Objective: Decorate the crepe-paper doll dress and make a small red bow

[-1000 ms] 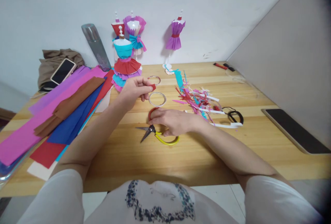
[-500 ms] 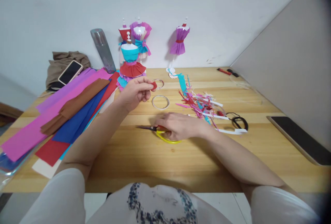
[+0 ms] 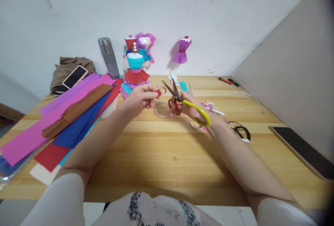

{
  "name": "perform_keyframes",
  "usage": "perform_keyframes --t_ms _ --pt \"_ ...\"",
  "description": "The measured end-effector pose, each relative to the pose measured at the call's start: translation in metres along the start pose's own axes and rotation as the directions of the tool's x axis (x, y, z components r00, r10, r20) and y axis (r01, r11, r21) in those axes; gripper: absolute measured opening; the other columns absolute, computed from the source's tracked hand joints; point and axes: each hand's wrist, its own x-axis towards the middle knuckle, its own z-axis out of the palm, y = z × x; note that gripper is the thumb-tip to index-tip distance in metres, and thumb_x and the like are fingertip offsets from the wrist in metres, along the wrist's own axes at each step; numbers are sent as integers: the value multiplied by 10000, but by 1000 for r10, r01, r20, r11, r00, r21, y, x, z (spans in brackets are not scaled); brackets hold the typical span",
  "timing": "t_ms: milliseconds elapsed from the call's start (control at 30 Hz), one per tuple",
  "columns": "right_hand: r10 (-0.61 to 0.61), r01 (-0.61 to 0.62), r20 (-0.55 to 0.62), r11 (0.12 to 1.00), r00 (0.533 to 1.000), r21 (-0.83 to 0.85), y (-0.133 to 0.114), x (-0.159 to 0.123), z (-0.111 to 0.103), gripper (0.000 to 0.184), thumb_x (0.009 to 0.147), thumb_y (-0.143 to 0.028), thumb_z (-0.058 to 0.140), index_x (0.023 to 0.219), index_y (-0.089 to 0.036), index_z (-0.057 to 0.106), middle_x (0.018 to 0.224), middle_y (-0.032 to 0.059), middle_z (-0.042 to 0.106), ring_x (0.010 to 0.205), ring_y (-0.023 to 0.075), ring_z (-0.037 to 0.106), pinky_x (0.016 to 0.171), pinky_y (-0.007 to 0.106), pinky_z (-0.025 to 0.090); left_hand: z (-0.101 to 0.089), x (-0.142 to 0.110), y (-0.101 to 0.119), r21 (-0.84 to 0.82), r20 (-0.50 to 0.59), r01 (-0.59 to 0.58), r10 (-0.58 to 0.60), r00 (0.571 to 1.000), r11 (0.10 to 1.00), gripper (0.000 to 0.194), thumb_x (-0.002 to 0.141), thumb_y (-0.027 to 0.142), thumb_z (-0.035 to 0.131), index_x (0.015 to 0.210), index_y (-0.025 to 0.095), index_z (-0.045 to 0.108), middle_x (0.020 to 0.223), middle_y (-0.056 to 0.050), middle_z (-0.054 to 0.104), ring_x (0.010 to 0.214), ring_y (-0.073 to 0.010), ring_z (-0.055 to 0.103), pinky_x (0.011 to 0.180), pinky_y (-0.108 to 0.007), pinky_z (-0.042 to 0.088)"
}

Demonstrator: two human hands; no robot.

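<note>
My left hand [image 3: 139,99] pinches a small red paper piece [image 3: 158,93] between thumb and fingers, raised a little over the wooden table [image 3: 161,156]. My right hand [image 3: 194,109] grips scissors [image 3: 182,102] with red and yellow handles; their blades are parted and point up-left toward the red piece. A clear tape ring [image 3: 161,109] lies on the table just below and between both hands. A second ring [image 3: 163,89] lies behind the red piece, partly hidden.
Crepe paper sheets [image 3: 62,118] in pink, brown, blue and red fan out at left. Small mannequins in paper dresses [image 3: 137,69] [image 3: 182,48] stand at the back beside a grey bottle [image 3: 109,57]. Paper scraps [image 3: 212,107], black bands [image 3: 241,131], a tablet [image 3: 302,146] and a phone [image 3: 75,76] lie around.
My right hand picked the scissors up off the table and raised them toward the red piece, blades now parted. My left hand kept its pinch and barely moved. The view tilted up.
</note>
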Motion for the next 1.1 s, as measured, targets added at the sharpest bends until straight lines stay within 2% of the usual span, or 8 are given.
perform_keyframes --t_ms 100,233,500,667,833,1100 --pt "-14 13 -3 991 1000 -135 -2 3 17 561 931 -756 616 1114 -236 510 969 17 519 785 158 528 721 322 456 3 -2 1 21 13 23 -23 1000 1000 161 652 112 759 715 142 613 600 11 654 387 -55 510 373 -160 311" --pt "-11 12 6 977 1000 -213 -8 2 31 602 937 -804 550 1087 -223 498 947 21 502 783 167 498 703 323 440 5 -3 1 61 -1 38 -38 999 997 143 681 87 739 719 145 614 582 19 633 386 -57 515 385 -161 337" --pt "3 -4 -1 952 1000 -306 -4 -1 31 693 946 -825 502 1220 -190 553 978 41 535 813 181 513 717 328 431 5 -2 -2 158 -49 29 -21 999 987 140 705 67 713 690 152 603 549 20 626 373 -64 505 381 -167 360" --pt "-23 15 -20 938 1000 -346 -8 2 33 729 927 -844 518 1208 -174 582 861 6 531 751 161 490 684 307 397 4 -1 -3 229 -39 30 -22 999 973 158 724 75 719 666 156 596 474 24 582 370 -67 492 387 -159 350" --pt "27 -38 -40 952 999 -304 -9 3 35 735 896 -853 559 1205 -187 585 789 -29 501 644 128 470 603 281 389 4 -1 -3 239 -36 36 -28 999 970 159 727 62 693 631 153 603 461 10 576 371 -72 496 385 -164 347" --pt "109 -130 -105 969 988 -211 -6 4 39 735 846 -815 670 1226 -191 589 822 -36 503 562 84 421 503 251 377 0 1 -6 245 -32 38 -31 999 969 157 726 73 712 624 150 620 462 7 579 373 -69 496 392 -164 347"
